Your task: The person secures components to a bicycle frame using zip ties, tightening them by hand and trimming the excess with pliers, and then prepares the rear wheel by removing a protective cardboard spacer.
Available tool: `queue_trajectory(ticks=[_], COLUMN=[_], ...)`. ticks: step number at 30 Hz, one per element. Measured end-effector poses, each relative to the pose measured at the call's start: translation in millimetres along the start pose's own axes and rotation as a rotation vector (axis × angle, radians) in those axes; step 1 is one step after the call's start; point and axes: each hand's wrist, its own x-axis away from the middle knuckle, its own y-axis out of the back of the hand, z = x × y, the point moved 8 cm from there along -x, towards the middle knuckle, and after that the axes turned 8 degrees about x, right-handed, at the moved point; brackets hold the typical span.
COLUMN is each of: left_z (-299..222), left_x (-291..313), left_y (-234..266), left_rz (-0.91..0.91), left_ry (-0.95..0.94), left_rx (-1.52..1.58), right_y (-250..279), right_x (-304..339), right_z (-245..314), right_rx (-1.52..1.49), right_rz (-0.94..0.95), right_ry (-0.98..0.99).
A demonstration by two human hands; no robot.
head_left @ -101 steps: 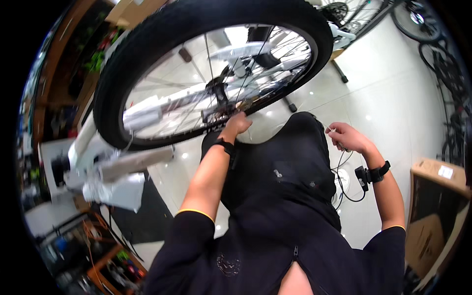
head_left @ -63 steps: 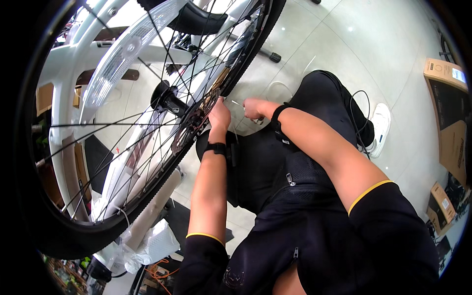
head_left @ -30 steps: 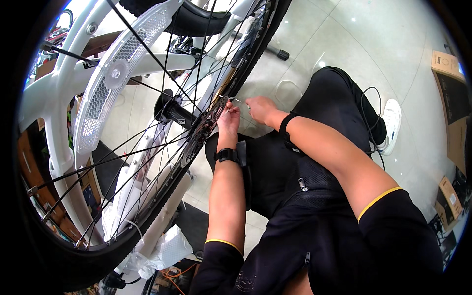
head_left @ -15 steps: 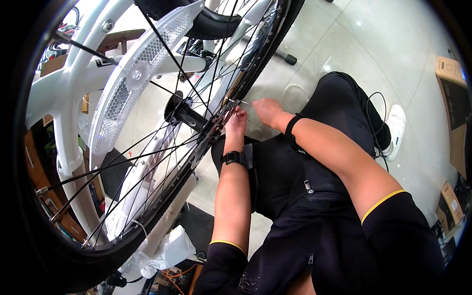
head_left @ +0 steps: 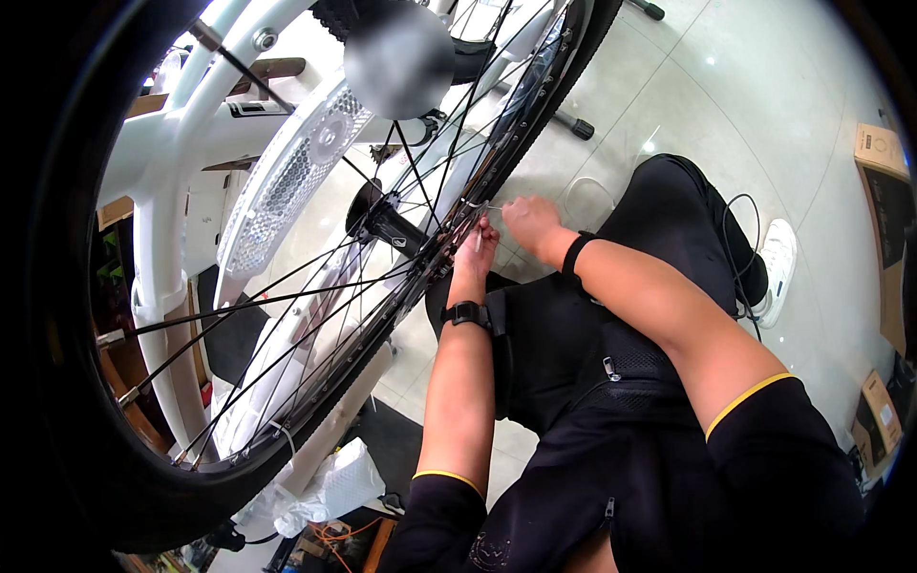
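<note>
A bicycle wheel (head_left: 564, 105) with black spokes and a dark tyre stands tilted across the left half, in front of a white bicycle frame (head_left: 158, 201). My right hand (head_left: 531, 225) is closed around a thin metal tool (head_left: 494, 207), whose tip points left at the dark parts beside the wheel's hub (head_left: 396, 229). Just below that tip, my left hand (head_left: 476, 250) has its fingers curled together against those parts. What the left fingers pinch, if anything, is too small to make out. A clear honeycomb reflector (head_left: 296, 162) crosses the spokes.
Below the wheel lies a white plastic wrapping (head_left: 339, 482) beside an orange cord (head_left: 334, 540). Cardboard boxes (head_left: 877, 415) stand along the right edge. A black cable (head_left: 735, 244) loops by my white shoe (head_left: 778, 263). Black stand feet (head_left: 578, 126) rest on the tiled floor.
The view has shifted, so the bicycle and both hands appear farther right and slightly lower. Both hands stay at the same spot by the hub, the tool still in my right hand.
</note>
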Motion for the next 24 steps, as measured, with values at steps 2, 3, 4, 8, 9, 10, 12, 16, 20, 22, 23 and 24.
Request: queue_trajectory(ticks=[2,3,4,8,9,10,12,16,20,22,23,24], left_z=[2.9,1.7,2.3,-0.7,0.8,3.8,1.1,-9.3,18.4,12.1,9.3,5.7], left_x=[2.8,5.4,5.3,-5.3,-9.4,-11.2,-8.2,-20.5,-8.3,-17.0,-22.5,-34.3], left_y=[2.6,3.8,11.3,33.3,26.9,21.2,13.7,29.4,6.7,18.3,25.1,43.0], left_rz=[0.002,0.064,-0.002,-0.169,-0.221,-0.273,-0.386,-0.365,-0.444,-0.453,-0.462,-0.479], left_ry=[0.055,0.153,0.167,0.029,-0.002,-0.031,-0.241,-0.428,-0.156,-0.143,-0.147,-0.159], left_rx=[-0.088,-0.118,-0.104,-0.095,-0.089,-0.084,-0.291,-0.569,-0.012,-0.069,-0.093,-0.106], right_y=[-4.9,-4.6,-4.1,-9.9,-15.5,-21.2,-44.1,-67.1,-80.4,-82.2,-82.5,-84.1], right_x=[3.1,2.9,5.1,6.6,6.0,5.3,-0.8,-9.6,-8.3,-11.4,-11.9,-14.4], right_z=[3.7,5.6,5.6,-0.3,-4.7,-9.4,-13.4,-5.0,-26.1,-19.6,-17.4,-7.7], right_rx=[-0.038,-0.056,-0.086,-0.175,-0.21,-0.245,-0.345,-0.462,-0.45,-0.448,-0.461,-0.471], right_rz=[0.022,0.028,0.028,0.066,0.083,0.099,0.12,0.16,0.051,0.028,0.029,0.036], right_ry=[-0.07,-0.1,-0.106,-0.132,-0.153,-0.176,-0.177,-0.116,-0.033,0.033,0.037,0.055])
